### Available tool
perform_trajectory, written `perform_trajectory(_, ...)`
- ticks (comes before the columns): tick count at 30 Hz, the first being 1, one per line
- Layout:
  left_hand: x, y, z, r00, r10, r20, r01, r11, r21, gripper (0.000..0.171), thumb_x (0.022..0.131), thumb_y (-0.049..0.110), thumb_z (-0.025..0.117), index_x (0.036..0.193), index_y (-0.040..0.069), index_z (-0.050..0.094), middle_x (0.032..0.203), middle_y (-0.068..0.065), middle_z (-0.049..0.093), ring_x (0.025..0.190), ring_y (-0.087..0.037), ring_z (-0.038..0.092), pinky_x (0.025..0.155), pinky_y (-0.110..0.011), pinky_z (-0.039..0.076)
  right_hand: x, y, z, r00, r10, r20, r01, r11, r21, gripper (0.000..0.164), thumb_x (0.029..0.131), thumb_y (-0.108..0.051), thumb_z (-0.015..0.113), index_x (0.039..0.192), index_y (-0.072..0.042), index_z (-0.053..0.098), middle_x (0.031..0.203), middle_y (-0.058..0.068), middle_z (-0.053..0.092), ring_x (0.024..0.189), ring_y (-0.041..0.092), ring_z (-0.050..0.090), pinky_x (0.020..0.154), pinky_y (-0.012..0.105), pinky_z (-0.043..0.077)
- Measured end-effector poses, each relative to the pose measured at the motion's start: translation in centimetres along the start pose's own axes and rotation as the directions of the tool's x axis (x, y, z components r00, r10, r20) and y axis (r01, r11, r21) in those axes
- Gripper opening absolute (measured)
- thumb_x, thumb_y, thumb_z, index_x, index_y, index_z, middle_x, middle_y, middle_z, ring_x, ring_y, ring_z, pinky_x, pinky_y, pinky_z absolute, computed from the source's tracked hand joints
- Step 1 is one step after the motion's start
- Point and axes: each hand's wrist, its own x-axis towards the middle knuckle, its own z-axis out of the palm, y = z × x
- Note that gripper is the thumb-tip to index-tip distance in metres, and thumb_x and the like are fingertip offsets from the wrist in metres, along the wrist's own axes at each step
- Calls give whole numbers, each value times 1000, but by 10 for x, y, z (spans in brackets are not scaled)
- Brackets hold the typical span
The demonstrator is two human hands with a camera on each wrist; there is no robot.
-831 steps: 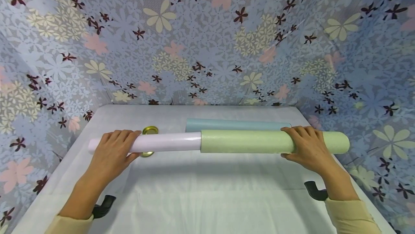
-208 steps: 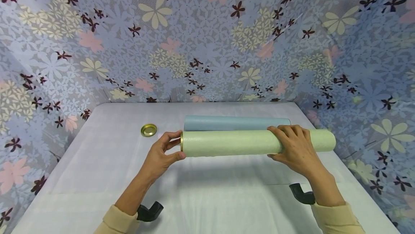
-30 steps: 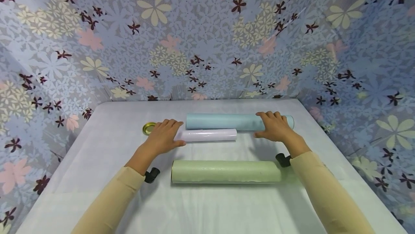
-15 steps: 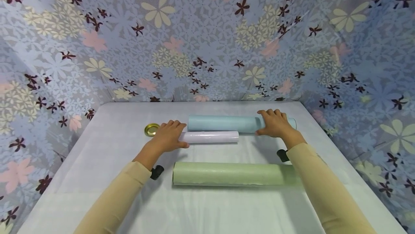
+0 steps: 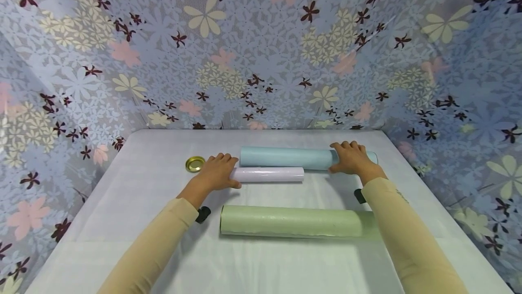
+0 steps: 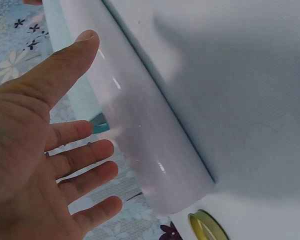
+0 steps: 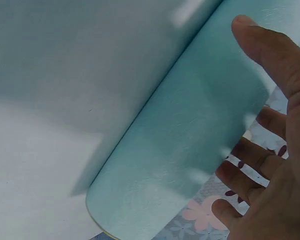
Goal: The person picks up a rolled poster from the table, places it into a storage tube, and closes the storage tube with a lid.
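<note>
My left hand [image 5: 217, 172] is over the left part of a glossy lilac paper roll [image 5: 271, 175], its thumb and fingers spread on either side in the left wrist view. My right hand [image 5: 350, 158] spans the right part of a pale blue tube [image 5: 285, 157]. In the right wrist view, that thumb lies over the tube [image 7: 175, 135] and the fingers are loosely bent along its far side. Nearer to me lies a thick pale green tube [image 5: 291, 222], its right end hidden by my right sleeve.
A gold metal lid [image 5: 195, 164] lies left of my left hand. The white-covered table [image 5: 155, 226] ends at a flower-patterned fabric wall [image 5: 261, 58], which also runs along both sides. A black wrist mount [image 5: 203, 214] sits under my left wrist.
Much earlier both hands held a lilac roll partly inside the green tube, then the green tube with a gold-rimmed end. Now that tube lies down. Over the last second both hands barely moved.
</note>
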Motion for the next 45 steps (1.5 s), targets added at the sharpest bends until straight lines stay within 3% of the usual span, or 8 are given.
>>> perform_trajectory(12,10,0,10,1000,9,12,-9,1000,21,82,79,53,69,140,5,41,140,-15,46,130,-33,41,106,-51,36,7,2,3,1000,-9,25,9,1000,-5,86,75,-40,76,144,-9,34,139,27,40,126,50,31,101,66,23)
perform_trajectory(30,19,-1,31,1000,-9,-28,8,1000,-4,77,77,52,72,133,5,48,131,-14,53,122,-31,48,103,-49,38,16,3,9,996,-57,67,59,998,-23,87,74,-42,75,144,-9,34,138,28,42,125,52,35,101,68,25)
perform_trajectory(38,21,0,34,1000,-29,-4,29,1000,-7,78,77,52,72,134,5,47,132,-13,53,124,-31,48,104,-49,38,19,5,13,996,-60,60,61,998,-23,83,73,-42,76,140,-8,40,135,26,46,122,48,39,99,67,28)
perform_trajectory(45,23,-2,36,999,-27,-27,27,1000,-1,74,76,53,72,130,7,51,128,-11,56,118,-29,52,101,-48,40,27,10,21,995,-81,56,82,997,-9,82,71,-42,78,136,-8,42,134,24,49,120,46,44,97,67,31)
